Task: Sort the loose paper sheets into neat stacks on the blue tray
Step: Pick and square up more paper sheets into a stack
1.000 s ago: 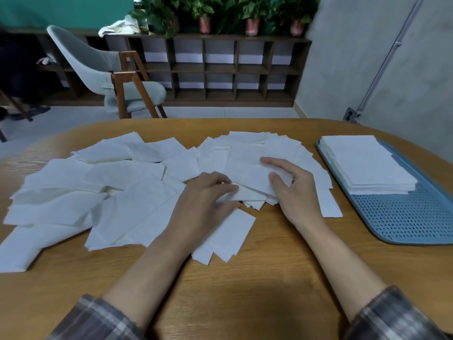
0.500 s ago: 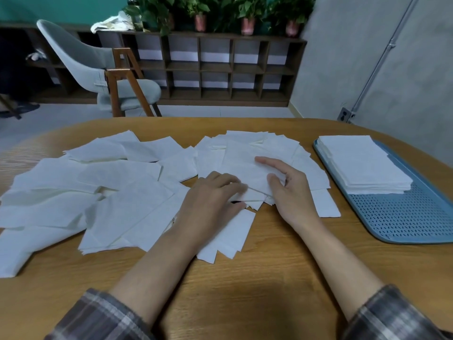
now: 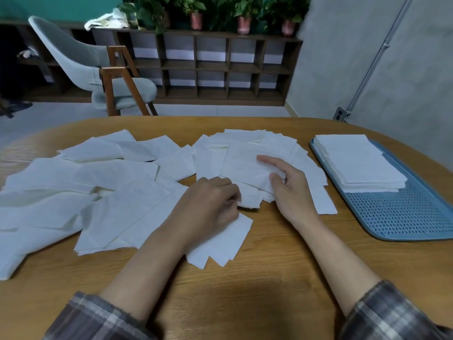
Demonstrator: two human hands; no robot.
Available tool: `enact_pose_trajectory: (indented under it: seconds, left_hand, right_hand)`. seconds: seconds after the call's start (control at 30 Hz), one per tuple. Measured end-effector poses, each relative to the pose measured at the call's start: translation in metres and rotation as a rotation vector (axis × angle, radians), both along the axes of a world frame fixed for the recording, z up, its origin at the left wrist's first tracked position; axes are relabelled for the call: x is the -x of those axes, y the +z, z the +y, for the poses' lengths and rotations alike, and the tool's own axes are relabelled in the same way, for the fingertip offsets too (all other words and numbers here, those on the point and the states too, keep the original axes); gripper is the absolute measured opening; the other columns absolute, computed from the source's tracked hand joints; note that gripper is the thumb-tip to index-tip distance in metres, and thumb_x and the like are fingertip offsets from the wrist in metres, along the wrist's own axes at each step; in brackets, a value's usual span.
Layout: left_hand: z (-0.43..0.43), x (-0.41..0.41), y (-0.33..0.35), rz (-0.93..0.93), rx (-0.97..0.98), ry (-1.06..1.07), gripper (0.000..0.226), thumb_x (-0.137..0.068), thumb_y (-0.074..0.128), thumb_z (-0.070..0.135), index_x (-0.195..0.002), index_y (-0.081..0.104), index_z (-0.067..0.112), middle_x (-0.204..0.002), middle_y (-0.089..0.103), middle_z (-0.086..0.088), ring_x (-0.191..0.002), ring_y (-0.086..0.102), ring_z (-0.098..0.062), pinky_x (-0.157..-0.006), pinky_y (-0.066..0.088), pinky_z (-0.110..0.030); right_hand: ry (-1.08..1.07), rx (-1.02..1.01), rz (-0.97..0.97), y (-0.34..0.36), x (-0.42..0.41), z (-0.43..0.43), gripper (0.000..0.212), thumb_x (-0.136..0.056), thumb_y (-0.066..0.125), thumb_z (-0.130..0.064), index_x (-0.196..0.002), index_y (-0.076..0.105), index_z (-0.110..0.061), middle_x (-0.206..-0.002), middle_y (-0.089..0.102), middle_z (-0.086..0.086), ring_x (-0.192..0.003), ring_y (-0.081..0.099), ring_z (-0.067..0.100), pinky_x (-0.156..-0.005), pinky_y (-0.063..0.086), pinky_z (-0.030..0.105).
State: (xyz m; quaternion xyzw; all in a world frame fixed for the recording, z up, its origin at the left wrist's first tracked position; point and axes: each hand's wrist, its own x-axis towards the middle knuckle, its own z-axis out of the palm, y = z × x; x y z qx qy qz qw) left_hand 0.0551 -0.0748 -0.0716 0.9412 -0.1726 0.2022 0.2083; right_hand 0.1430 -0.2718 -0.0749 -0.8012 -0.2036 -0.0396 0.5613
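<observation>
- Fingers first: my right hand (image 3: 293, 192) grasps a fanned clump (image 3: 245, 165) of white sheets. The thumb is bent onto its near corner and the forefinger is stretched flat across the top. The other fingers are out of sight, tucked under the paper as I read it.
- My left hand (image 3: 210, 204) sits knuckles-up with the fingers curled against the clump's near left edge. The fingertips are hidden, so I cannot tell whether they pinch the paper or only nudge it.
- The clump lies at the middle of the table (image 3: 245, 303), splayed like a hand of cards with its edges not yet lined up.
- A few small sheets (image 3: 228, 241) lie under my left wrist, and one single sheet (image 3: 323, 202) pokes out just beside my right hand.
- To my left, the bulk of the loose sheets (image 3: 98, 192) sprawl in overlapping layers, untouched.
- Over to my right, well apart from both hands, the blue tray (image 3: 404, 217) carries one squared finished stack (image 3: 355, 163) at its far end. Its near half is bare.
- My judgement is that the step in hand is gathering and squaring this clump, and the task is early to midway.
- Next I would need both hands to close the fan into one even block. I would tap the edges flush, then carry it across to the tray without letting the thin sheets slide apart.
</observation>
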Motion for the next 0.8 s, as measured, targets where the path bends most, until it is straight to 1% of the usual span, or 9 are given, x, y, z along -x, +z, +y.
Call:
enact_pose_trajectory:
  seconds: [0.1,0.17,0.23,0.33,0.4,0.5,0.63,0.73,0.8]
  left_hand:
    - [0.002,0.013,0.006,0.193,0.100,-0.022,0.010,-0.085,0.058,0.033,-0.086,0.067,0.028,-0.084,0.065,0.014,-0.084,0.060,-0.008,-0.072,0.051,-0.033]
    - [0.002,0.018,0.012,0.217,0.223,-0.019,0.008,-0.083,0.059,0.035,-0.084,0.066,0.031,-0.084,0.067,0.016,-0.086,0.062,-0.008,-0.072,0.050,-0.030]
    - [0.003,0.019,0.018,0.175,0.391,0.014,0.005,-0.083,0.063,0.027,-0.083,0.069,0.027,-0.084,0.069,0.015,-0.086,0.065,-0.010,-0.071,0.050,-0.026]
    - [0.006,0.018,0.026,0.148,0.597,0.066,0.014,-0.092,0.070,0.011,-0.088,0.075,0.024,-0.088,0.074,0.012,-0.087,0.069,-0.014,-0.078,0.055,-0.030]
    - [0.008,0.017,0.028,0.133,0.686,0.097,0.019,-0.095,0.070,0.008,-0.092,0.077,0.024,-0.092,0.076,0.011,-0.085,0.071,-0.017,-0.078,0.057,-0.030]
    - [0.009,0.016,0.028,0.118,0.735,0.135,0.018,-0.095,0.071,0.009,-0.092,0.080,0.025,-0.094,0.078,0.012,-0.087,0.073,-0.016,-0.080,0.057,-0.028]
    - [0.009,0.016,0.031,0.130,0.797,0.151,0.017,-0.093,0.074,0.007,-0.089,0.082,0.022,-0.091,0.079,0.012,-0.091,0.072,-0.011,-0.081,0.056,-0.027]
    - [0.009,0.019,0.036,0.164,0.823,0.141,0.016,-0.093,0.075,0.007,-0.086,0.083,0.020,-0.087,0.079,0.011,-0.082,0.070,-0.006,-0.072,0.053,-0.021]
    - [0.009,0.019,0.037,0.186,0.847,0.127,0.016,-0.092,0.075,0.007,-0.085,0.083,0.018,-0.085,0.079,0.009,-0.077,0.068,-0.006,-0.071,0.053,-0.023]
  right_hand:
    - [0.008,-0.004,0.004,0.000,0.000,-0.001,0.054,-0.103,0.042,0.007,-0.134,0.070,-0.027,-0.141,0.064,-0.017,-0.139,0.047,-0.005,-0.114,0.036,0.010]
    - [0.019,-0.013,0.003,0.002,0.002,-0.001,0.055,-0.102,0.043,0.008,-0.132,0.071,-0.028,-0.138,0.064,-0.020,-0.137,0.048,-0.007,-0.114,0.037,0.012]
    - [0.043,-0.047,0.008,0.005,0.005,-0.002,0.055,-0.099,0.044,0.008,-0.129,0.073,-0.028,-0.136,0.065,-0.022,-0.132,0.051,-0.010,-0.106,0.041,0.009]
    - [0.125,-0.132,0.023,0.011,0.010,-0.003,0.037,-0.099,0.053,-0.011,-0.125,0.076,-0.025,-0.133,0.071,-0.016,-0.130,0.055,-0.007,-0.103,0.040,0.008]
    - [0.182,-0.178,0.045,0.014,0.014,-0.003,0.033,-0.097,0.056,-0.024,-0.123,0.077,-0.022,-0.129,0.074,-0.014,-0.131,0.058,0.000,-0.109,0.041,0.018]
    - [0.221,-0.156,0.029,0.017,0.020,0.000,0.031,-0.096,0.060,-0.030,-0.119,0.079,-0.022,-0.124,0.075,-0.013,-0.129,0.061,0.003,-0.111,0.044,0.026]
    - [0.225,-0.166,0.009,0.018,0.022,-0.001,0.029,-0.094,0.064,-0.032,-0.116,0.080,-0.022,-0.121,0.076,-0.014,-0.127,0.062,0.001,-0.108,0.044,0.020]
    - [0.242,-0.167,0.001,0.020,0.022,-0.003,0.028,-0.093,0.066,-0.030,-0.114,0.080,-0.019,-0.119,0.078,-0.011,-0.125,0.064,0.003,-0.106,0.044,0.017]
    - [0.254,-0.148,-0.002,0.021,0.023,-0.003,0.026,-0.093,0.068,-0.029,-0.113,0.081,-0.018,-0.116,0.079,-0.009,-0.123,0.066,0.005,-0.105,0.046,0.019]
